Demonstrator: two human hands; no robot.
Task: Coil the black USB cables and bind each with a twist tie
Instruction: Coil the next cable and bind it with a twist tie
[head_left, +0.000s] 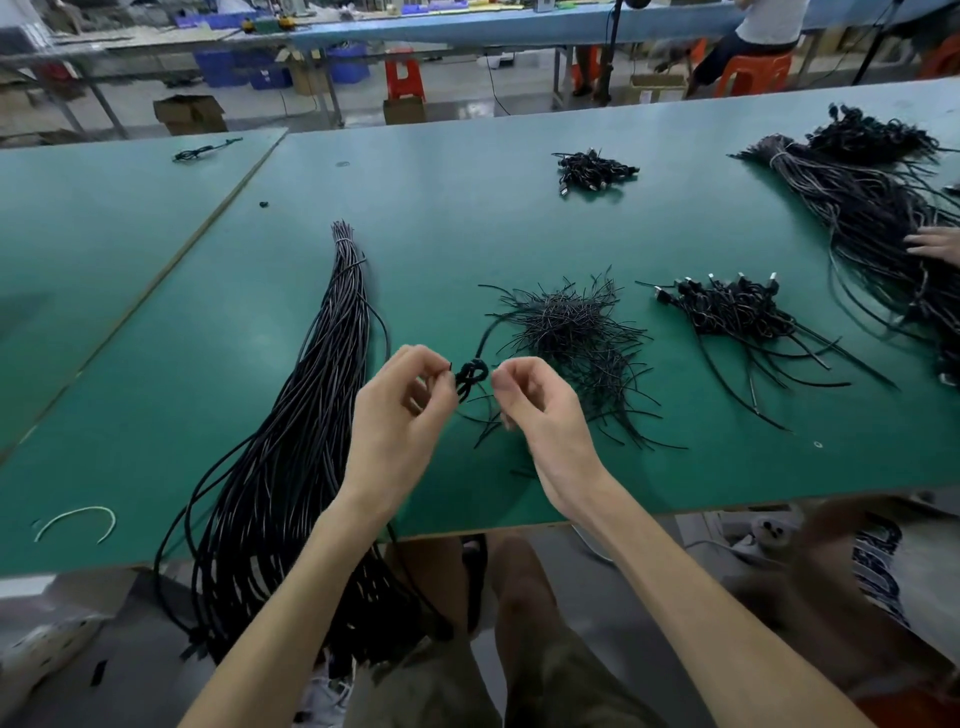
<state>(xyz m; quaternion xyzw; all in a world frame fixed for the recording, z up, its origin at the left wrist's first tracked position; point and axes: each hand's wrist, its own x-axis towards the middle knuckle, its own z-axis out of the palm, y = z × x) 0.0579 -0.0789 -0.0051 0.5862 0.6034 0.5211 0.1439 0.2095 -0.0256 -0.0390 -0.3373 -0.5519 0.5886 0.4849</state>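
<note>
A factory assembly floor: long green tabletop (467, 218) with bundled black cables (291, 415), blue plastic bins (228, 67), orange plastic stools (753, 73).

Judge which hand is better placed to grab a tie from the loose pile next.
Right, probably. The right hand is close beside the tie pile, while the left hand pinches the coiled cable on the side away from it.

At three o'clock another person's hand (935, 241) is cut off by the edge. The left forearm (311, 571) hides the lower end of the cable bundle (291, 441). I can't tell whether the right hand (535, 400) pinches the small coil (470, 375). Five o'clock: a brown blur (831, 561).
</note>
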